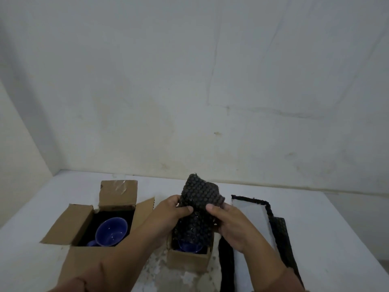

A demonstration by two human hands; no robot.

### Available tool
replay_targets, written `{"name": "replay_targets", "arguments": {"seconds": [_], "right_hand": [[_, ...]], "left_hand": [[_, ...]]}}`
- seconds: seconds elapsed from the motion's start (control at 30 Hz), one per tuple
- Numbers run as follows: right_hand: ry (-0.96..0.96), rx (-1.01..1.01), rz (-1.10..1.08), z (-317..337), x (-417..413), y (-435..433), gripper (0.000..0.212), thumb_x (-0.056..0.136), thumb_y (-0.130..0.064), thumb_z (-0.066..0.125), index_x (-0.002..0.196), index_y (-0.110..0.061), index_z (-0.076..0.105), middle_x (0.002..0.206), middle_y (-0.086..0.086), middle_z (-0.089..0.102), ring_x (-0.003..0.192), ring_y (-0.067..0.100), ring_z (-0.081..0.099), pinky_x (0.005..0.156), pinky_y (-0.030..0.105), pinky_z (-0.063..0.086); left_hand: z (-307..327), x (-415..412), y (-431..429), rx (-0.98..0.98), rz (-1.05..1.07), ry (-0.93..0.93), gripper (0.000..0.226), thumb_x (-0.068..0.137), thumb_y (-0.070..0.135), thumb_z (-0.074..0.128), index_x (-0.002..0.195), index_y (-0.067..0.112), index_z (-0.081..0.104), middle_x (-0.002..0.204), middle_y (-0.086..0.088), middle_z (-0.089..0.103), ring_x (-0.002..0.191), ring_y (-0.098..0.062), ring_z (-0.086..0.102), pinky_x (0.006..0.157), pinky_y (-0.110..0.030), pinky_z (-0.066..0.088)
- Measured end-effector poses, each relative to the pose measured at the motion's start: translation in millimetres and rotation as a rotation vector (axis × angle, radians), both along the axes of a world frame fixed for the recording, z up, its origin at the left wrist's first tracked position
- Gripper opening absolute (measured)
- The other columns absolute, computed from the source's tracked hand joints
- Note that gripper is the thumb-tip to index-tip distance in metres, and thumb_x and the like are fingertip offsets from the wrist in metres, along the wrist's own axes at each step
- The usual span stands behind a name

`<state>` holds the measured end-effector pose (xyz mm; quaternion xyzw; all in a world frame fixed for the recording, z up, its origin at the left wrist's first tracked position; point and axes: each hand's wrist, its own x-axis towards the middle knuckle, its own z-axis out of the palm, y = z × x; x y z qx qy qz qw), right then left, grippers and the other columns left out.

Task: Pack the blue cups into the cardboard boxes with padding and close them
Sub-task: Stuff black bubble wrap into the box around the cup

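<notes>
An open cardboard box at the left holds a blue cup on dark padding, its flaps spread outward. A smaller cardboard box sits in the middle with a second blue cup showing inside. A sheet of black bubble wrap stands up out of this smaller box. My left hand grips the sheet's left edge and my right hand grips its right edge, both above the box.
More black padding strips and a pale sheet lie to the right of the small box. Everything rests on a white table set against a white wall. A bare patch of scuffed tabletop shows between the boxes.
</notes>
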<state>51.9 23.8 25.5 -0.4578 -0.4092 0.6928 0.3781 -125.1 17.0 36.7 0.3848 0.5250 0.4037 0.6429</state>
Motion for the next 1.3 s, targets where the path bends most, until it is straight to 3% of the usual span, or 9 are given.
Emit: {"name": "replay_targets", "arguments": {"seconds": [0.23, 0.37, 0.57, 0.67, 0.77, 0.9, 1.07, 1.2, 1.3], "right_hand": [[-0.182, 0.091, -0.119, 4, -3, 7, 0.015, 0.088, -0.012, 0.061, 0.099, -0.011, 0.071, 0.106, 0.015, 0.072, 0.098, 0.029, 0.068, 0.09, 0.045, 0.054], [-0.122, 0.151, -0.013, 11, -1, 5, 0.022, 0.09, -0.009, 0.057, 0.108, -0.014, 0.068, 0.106, 0.007, 0.073, 0.1, 0.024, 0.068, 0.083, 0.037, 0.055], [-0.209, 0.233, -0.001, 19, 1, 4, 0.049, 0.088, 0.013, 0.037, 0.065, -0.011, 0.074, 0.081, 0.007, 0.071, 0.083, 0.019, 0.066, 0.067, 0.019, 0.051], [-0.175, 0.259, -0.007, 18, 2, 3, 0.029, 0.086, -0.004, 0.051, 0.069, -0.008, 0.073, 0.085, 0.008, 0.069, 0.086, 0.02, 0.064, 0.07, 0.022, 0.05], [-0.258, 0.238, 0.03, 11, 4, 4, 0.015, 0.087, -0.024, 0.061, 0.087, -0.016, 0.073, 0.098, 0.006, 0.068, 0.096, 0.023, 0.062, 0.076, 0.031, 0.051], [-0.237, 0.183, 0.161, 5, 5, 6, 0.047, 0.079, 0.001, 0.064, 0.116, -0.027, 0.061, 0.117, 0.003, 0.061, 0.11, 0.026, 0.059, 0.09, 0.039, 0.054], [-0.279, 0.17, 0.073, 4, 3, 9, 0.048, 0.085, 0.015, 0.048, 0.068, -0.02, 0.077, 0.098, 0.012, 0.069, 0.101, 0.033, 0.063, 0.083, 0.037, 0.056], [-0.233, 0.082, 0.098, 4, 10, 13, 0.021, 0.077, -0.004, 0.054, 0.074, -0.004, 0.075, 0.098, 0.018, 0.067, 0.104, 0.033, 0.06, 0.091, 0.044, 0.051], [-0.614, 0.261, 0.26, 4, 11, 15, 0.01, 0.081, -0.012, 0.066, 0.082, -0.02, 0.071, 0.093, -0.003, 0.067, 0.09, 0.013, 0.062, 0.077, 0.024, 0.05]], "left_hand": [[-7, -6, -2, -0.024, -0.021, -0.147, 0.017, 0.096, 0.014, 0.05, 0.11, 0.012, 0.06, 0.115, -0.013, 0.066, 0.107, -0.027, 0.063, 0.089, -0.04, 0.053], [-4, -9, 1, -0.022, 0.045, -0.129, 0.022, 0.096, 0.006, 0.046, 0.106, 0.01, 0.066, 0.106, -0.014, 0.07, 0.1, -0.029, 0.066, 0.087, -0.042, 0.054], [-2, -16, -6, -0.043, 0.054, -0.222, 0.031, 0.095, 0.011, 0.036, 0.082, 0.001, 0.062, 0.09, -0.016, 0.061, 0.085, -0.028, 0.057, 0.068, -0.035, 0.048], [-4, -19, -6, -0.042, -0.036, -0.144, 0.023, 0.095, 0.02, 0.046, 0.086, 0.007, 0.063, 0.095, -0.011, 0.061, 0.086, -0.026, 0.056, 0.065, -0.033, 0.049], [-7, -19, -4, -0.009, -0.084, -0.138, 0.024, 0.089, -0.01, 0.047, 0.096, 0.011, 0.056, 0.103, -0.012, 0.059, 0.092, -0.025, 0.057, 0.064, -0.032, 0.051], [-11, -20, -1, 0.016, -0.011, -0.201, 0.045, 0.086, -0.02, 0.046, 0.114, 0.015, 0.05, 0.111, -0.016, 0.058, 0.098, -0.028, 0.059, 0.064, -0.031, 0.056], [-17, -18, 0, 0.06, -0.017, -0.115, 0.032, 0.089, -0.018, 0.038, 0.076, 0.005, 0.056, 0.089, -0.014, 0.061, 0.081, -0.024, 0.059, 0.055, -0.024, 0.055], [-16, -22, -1, -0.018, -0.172, 0.005, 0.029, 0.096, -0.001, 0.035, 0.083, 0.004, 0.061, 0.102, -0.018, 0.058, 0.082, -0.027, 0.059, 0.055, -0.028, 0.055], [-26, -23, 2, 0.092, -0.255, 0.292, 0.018, 0.093, 0.005, 0.049, 0.086, 0.014, 0.064, 0.1, -0.009, 0.061, 0.09, -0.021, 0.061, 0.067, -0.025, 0.054]]}}
